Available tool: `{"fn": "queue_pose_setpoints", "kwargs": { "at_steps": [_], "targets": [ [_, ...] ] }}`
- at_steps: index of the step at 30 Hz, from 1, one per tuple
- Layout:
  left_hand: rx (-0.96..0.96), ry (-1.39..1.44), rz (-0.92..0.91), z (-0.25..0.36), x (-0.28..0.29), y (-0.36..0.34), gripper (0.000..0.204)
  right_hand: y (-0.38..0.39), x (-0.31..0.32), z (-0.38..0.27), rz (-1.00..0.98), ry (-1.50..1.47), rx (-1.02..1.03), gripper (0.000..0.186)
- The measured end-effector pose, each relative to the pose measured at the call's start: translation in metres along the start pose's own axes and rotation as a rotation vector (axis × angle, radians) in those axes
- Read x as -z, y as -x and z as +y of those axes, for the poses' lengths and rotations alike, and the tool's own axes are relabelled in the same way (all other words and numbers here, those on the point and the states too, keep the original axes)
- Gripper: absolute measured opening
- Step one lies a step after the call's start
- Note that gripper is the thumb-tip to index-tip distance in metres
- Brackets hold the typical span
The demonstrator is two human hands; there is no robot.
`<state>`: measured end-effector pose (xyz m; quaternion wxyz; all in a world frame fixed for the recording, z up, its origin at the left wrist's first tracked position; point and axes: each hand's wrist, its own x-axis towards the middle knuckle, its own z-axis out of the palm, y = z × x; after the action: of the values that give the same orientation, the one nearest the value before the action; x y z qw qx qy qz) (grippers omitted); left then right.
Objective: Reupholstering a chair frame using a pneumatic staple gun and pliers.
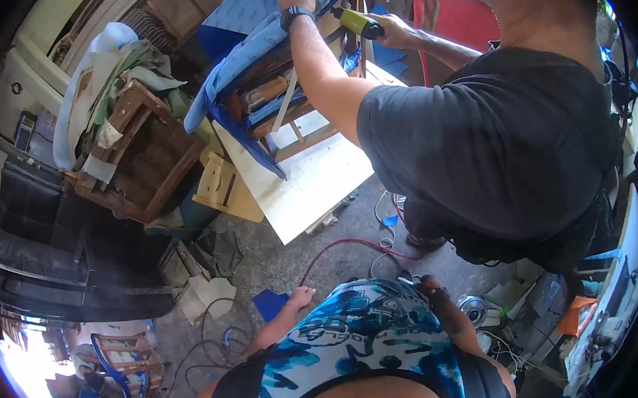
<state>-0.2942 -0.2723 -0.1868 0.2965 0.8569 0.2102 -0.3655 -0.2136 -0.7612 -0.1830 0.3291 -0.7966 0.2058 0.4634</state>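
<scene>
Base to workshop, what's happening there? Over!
Left hand and right hand off blue chair; right's contents unclear. Co-worker's hand grips green tool. Red hose crosses floor.

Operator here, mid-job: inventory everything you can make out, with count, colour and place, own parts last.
Co-worker: one, dark shirt, upper right
Handheld tool: one, yellow-green, top centre, in co-worker's hand
Upholstered chair: one, blue over wood, top centre
Board: one, white, beneath chair
Wooden frame: one, brown, left
Wooden piece: one, yellow, beside frame
Seat: one, black, far left
Hose: one, red, centre
Scrap: one, blue, by left hand
Orange item: one, orange, right
Smaller clutter: uncountable, mixed, throughout
Shirt: one, blue-white, bottom centre
Left hand: one, bare, lower centre
Right hand: one, shadowed, beside shirt
</scene>
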Motion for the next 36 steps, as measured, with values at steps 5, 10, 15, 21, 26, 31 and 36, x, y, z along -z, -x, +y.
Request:
{"fn": "queue_pose_setpoints", "kwargs": {
  "at_steps": [5, 10, 15, 21, 26, 31, 36],
  "targets": [
    [0.016, -0.033, -0.031, 0.014, 0.006, 0.008, 0.046, 0.001, 0.0, 0.005, 0.008, 0.098, 0.026, 0.056],
    [-0.019, -0.002, -0.027, 0.023, 0.009, 0.006, 0.046, -0.002, -0.004, 0.014, 0.043, 0.064, 0.016, 0.058],
    [-0.018, 0.039, -0.03, 0.027, 0.012, 0.008, 0.046, -0.016, -0.009, 0.024, 0.052, 0.051, 0.008, 0.058],
    [-0.042, -0.048, -0.042, 0.022, 0.012, 0.002, 0.048, -0.026, -0.012, 0.032, 0.042, 0.052, 0.025, 0.055],
    [-0.044, -0.019, -0.047, 0.011, 0.005, -0.006, 0.049, -0.02, -0.012, 0.033, 0.023, 0.108, 0.002, 0.049],
    [-0.065, -0.014, -0.036, 0.012, 0.006, -0.009, 0.048, -0.025, -0.013, 0.034, 0.022, 0.2, 0.087, 0.042],
    [-0.054, -0.003, -0.063, 0.006, 0.002, -0.006, 0.049, -0.033, -0.03, 0.07, 0.035, 0.083, 0.128, 0.037]
  ]
}}
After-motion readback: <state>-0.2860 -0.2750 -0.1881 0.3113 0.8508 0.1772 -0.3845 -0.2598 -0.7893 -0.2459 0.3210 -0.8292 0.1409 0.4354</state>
